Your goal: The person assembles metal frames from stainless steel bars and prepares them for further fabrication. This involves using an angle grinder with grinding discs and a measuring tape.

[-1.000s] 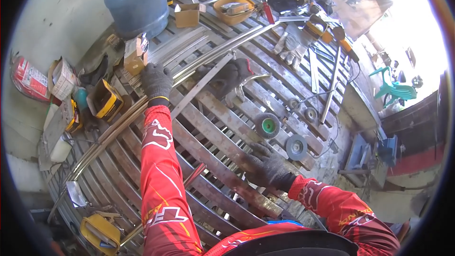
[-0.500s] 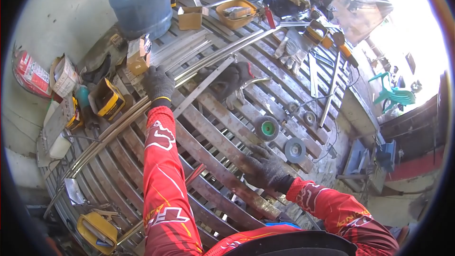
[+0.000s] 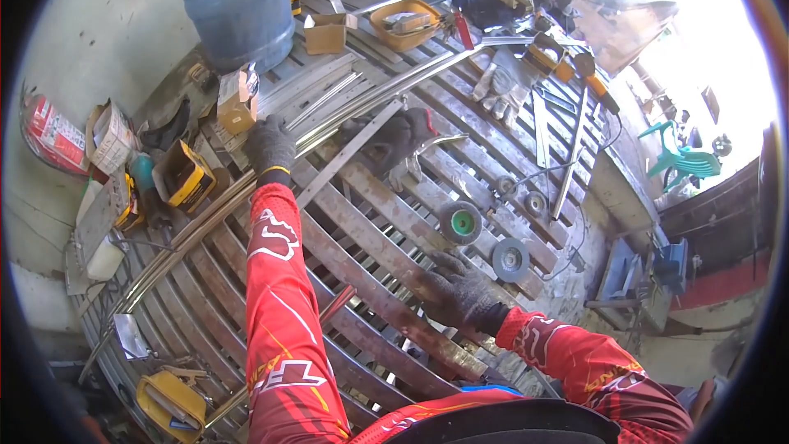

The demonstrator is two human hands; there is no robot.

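My left hand (image 3: 271, 146), in a dark grey work glove, is closed over a bundle of long shiny metal bars (image 3: 193, 237) lying across the slatted metal table (image 3: 362, 256). Its fingertips are partly hidden, beside a small open cardboard box (image 3: 237, 107). Lower right, my right hand (image 3: 460, 292), gloved alike, lies on the slats with its fingers spread and holds nothing. Close to it are a green-centred grinding disc (image 3: 462, 223) and a grey disc (image 3: 511, 260). A flat metal bar (image 3: 349, 152) slants between the hands, against a dark tool with a red part (image 3: 393, 138).
A blue plastic tub (image 3: 238, 16) stands at the back left, near an orange basin (image 3: 405, 25). Pale gloves (image 3: 500, 90) and a yellow-black power tool (image 3: 597, 82) with a cable lie on the right. A yellow container (image 3: 171, 401) sits lower left.
My left hand has shifted very slightly down on the bars, and thin shiny bars beyond it lie a little differently. My right hand stays in place.
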